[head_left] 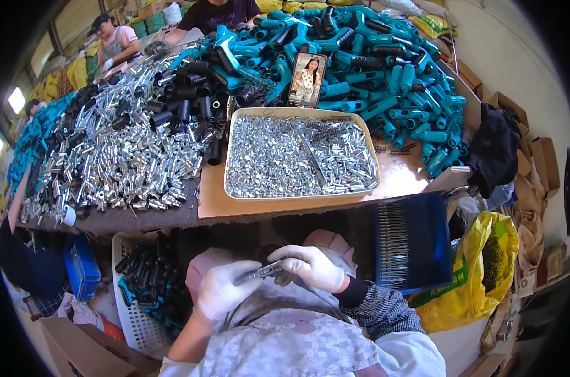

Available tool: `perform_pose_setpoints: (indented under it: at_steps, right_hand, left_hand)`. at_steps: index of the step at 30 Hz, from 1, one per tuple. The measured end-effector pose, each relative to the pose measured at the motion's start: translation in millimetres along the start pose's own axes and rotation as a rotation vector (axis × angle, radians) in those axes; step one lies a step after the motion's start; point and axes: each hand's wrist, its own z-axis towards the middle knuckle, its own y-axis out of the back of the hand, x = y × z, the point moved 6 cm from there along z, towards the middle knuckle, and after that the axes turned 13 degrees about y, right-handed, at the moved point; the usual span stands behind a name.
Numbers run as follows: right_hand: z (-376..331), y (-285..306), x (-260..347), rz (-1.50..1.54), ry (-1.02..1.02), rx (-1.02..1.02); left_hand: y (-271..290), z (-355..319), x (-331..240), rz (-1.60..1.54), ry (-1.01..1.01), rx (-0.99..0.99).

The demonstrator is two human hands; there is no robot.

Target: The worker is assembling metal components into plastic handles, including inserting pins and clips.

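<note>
Both hands wear white gloves and meet above my lap. My left hand (221,290) is closed round one end of a slim grey metal rod-like part (260,273). On its other end the fingers of my right hand (311,267) are closed too; some of them are hidden behind the part. Just past my hands, on the table, stands a cream tray (304,196) filled with small shiny metal pins and cylinders (260,163). A long dark metal rod (312,160) and several dark springs (326,129) lie on top of them.
Silver metal sleeves (115,163) cover the table's left side, and teal plastic housings (385,75) pile up at the right. A phone (307,78) leans behind the tray. Below are a white basket (118,264), a blue bin (426,239) and a yellow sack (486,276). Two people (114,43) work across the table.
</note>
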Motion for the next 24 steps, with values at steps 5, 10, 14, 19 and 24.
perform_pose_setpoints:
  at_steps: [5,10,14,19,24]
  right_hand:
    - [-5.2,-2.0,-7.0,-0.196,0.081,-0.120]
    - [-10.1,-0.4,-18.7,-0.194,0.050,-0.025]
    - [-14.0,-1.1,-21.1,-0.004,-0.082,0.037]
    - [-15.4,8.9,-21.1,0.161,-0.078,-0.120]
    - [-15.2,6.4,-26.5,0.341,-0.092,-0.220]
  left_hand:
    - [-0.6,4.4,2.7,0.021,-0.012,-0.016]
    - [-11.9,2.4,7.6,-0.020,-0.004,0.102]
    - [-15.0,1.7,-8.2,0.225,-0.120,0.129]
    - [-12.5,0.4,-11.7,0.227,-0.219,0.008]
    - [-5.4,0.5,-18.2,0.246,-0.394,-0.085]
